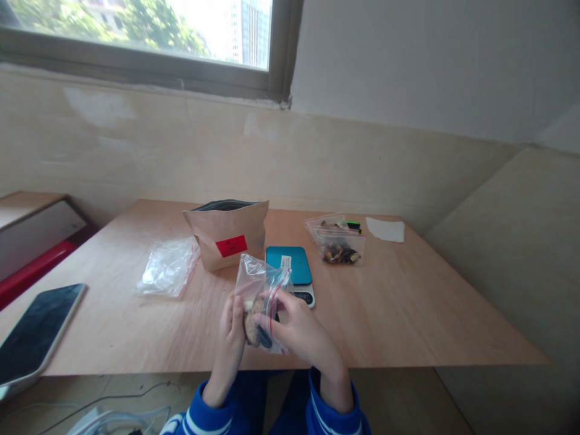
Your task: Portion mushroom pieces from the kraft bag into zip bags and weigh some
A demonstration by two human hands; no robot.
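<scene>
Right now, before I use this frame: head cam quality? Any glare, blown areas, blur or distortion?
Head view: the window is blown out; glare sits on the flat plastic bag; wide-angle warp skews the table; the left hand, right hand and held zip bag look slightly soft but readable.

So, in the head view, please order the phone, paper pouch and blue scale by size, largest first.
Phone and paper pouch: similar, and the phone sits nearer the camera, so unsure. Smallest: blue scale, partly hidden.
</scene>
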